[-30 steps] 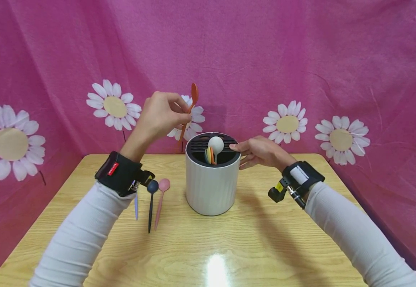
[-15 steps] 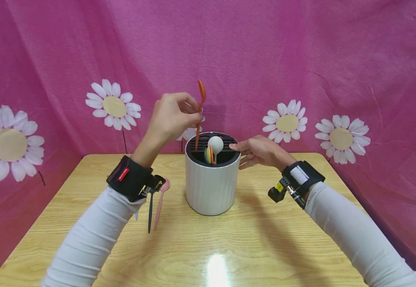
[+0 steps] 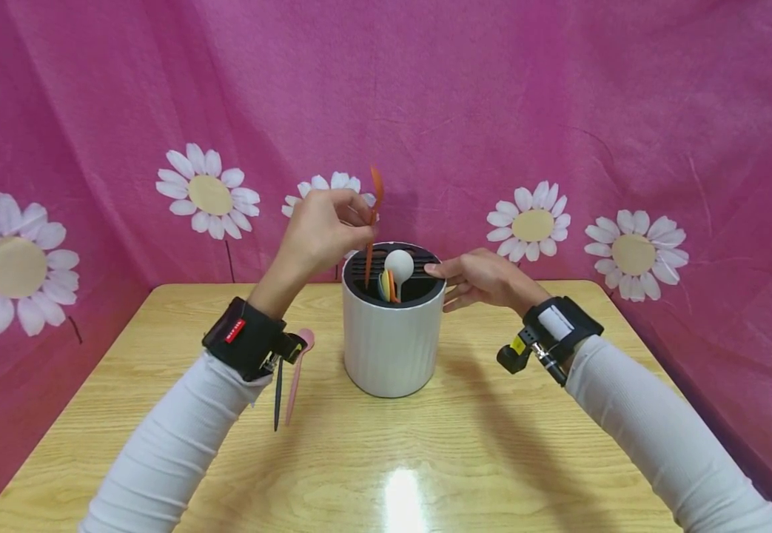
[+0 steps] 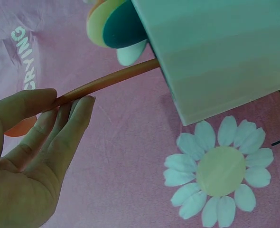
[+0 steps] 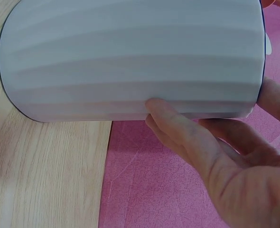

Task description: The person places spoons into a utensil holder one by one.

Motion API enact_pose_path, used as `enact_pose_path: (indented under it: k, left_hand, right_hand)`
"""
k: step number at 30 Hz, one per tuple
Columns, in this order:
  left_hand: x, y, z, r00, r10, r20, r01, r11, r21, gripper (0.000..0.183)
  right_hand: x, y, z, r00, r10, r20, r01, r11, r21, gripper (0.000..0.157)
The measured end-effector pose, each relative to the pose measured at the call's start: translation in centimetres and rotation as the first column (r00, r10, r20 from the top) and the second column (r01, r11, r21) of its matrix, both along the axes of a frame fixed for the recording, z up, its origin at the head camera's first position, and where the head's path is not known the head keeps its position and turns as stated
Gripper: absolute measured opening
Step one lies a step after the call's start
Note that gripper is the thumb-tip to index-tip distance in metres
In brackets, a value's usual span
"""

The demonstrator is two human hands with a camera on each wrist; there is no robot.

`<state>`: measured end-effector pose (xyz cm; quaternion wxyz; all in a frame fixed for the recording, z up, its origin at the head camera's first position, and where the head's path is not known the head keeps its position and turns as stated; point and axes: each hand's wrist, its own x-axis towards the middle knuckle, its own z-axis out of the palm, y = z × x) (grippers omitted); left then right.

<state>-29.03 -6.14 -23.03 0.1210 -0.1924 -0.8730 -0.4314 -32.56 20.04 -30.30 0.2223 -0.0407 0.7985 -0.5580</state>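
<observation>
My left hand (image 3: 326,231) pinches an orange spoon (image 3: 377,181) by its handle between thumb and fingers, bowl up. The handle's lower end reaches into the open front compartment of a white ribbed utensil holder (image 3: 391,348) with a black slotted top; the left wrist view shows the handle (image 4: 111,80) passing over the rim. Several spoons stand bunched in that compartment, a white one (image 3: 399,262) tallest among them. With its thumb over the rim and fingers along the outer wall, my right hand (image 3: 482,277) holds the holder's right side.
On the wooden table (image 3: 525,459), left of the holder, lie a pink spoon (image 3: 295,377) and a dark spoon (image 3: 278,392), whose upper end is behind my left wrist camera. A pink cloth with daisies (image 3: 532,224) hangs behind and at the sides.
My left hand has moved right and then down, bringing the orange spoon from left of the holder into its front compartment. The right hand has stayed on the holder.
</observation>
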Motion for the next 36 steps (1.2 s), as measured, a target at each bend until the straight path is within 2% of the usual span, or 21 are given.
enact_pose_path:
  k: [6, 12, 18, 21, 25, 31, 36]
  left_hand:
    - [-0.4, 0.1, -1.0, 0.999, -0.039, 0.003, 0.039, 0.999, -0.027, 0.01]
    - [-0.7, 0.2, -2.0, 0.993, -0.114, -0.02, 0.112, 0.99, -0.083, 0.009]
    - [-1.0, 0.1, -2.7, 0.988, -0.152, 0.022, 0.154, 0.983, -0.098, 0.009]
    - [-1.2, 0.1, -3.0, 0.987, -0.147, 0.058, 0.153, 0.982, -0.112, 0.009]
    - [-1.2, 0.1, -3.2, 0.989, -0.13, 0.066, 0.139, 0.977, -0.163, 0.008]
    - [-1.3, 0.1, -3.5, 0.989, -0.14, 0.038, 0.145, 0.962, -0.23, 0.008]
    - [-1.4, 0.0, -3.4, 0.988, -0.146, 0.044, 0.152, 0.955, -0.256, 0.01]
  right_hand:
    - [-0.1, 0.1, 0.1, 1.0, 0.006, -0.002, -0.006, 1.0, -0.008, 0.047]
    - [-0.2, 0.0, 0.1, 1.0, -0.003, 0.001, 0.003, 1.0, -0.005, 0.047]
    - [-0.3, 0.0, 0.2, 1.0, -0.001, 0.005, 0.001, 1.0, -0.011, 0.047]
    - [-0.3, 0.1, 0.2, 1.0, -0.001, 0.006, 0.001, 1.0, -0.012, 0.047]
    - [-0.4, 0.1, 0.1, 1.0, 0.002, 0.007, -0.002, 1.0, -0.011, 0.047]
    - [-0.4, 0.1, 0.1, 1.0, -0.005, 0.01, 0.005, 1.0, -0.01, 0.047]
    - [-0.3, 0.0, 0.3, 1.0, -0.001, 0.012, 0.001, 1.0, -0.01, 0.046]
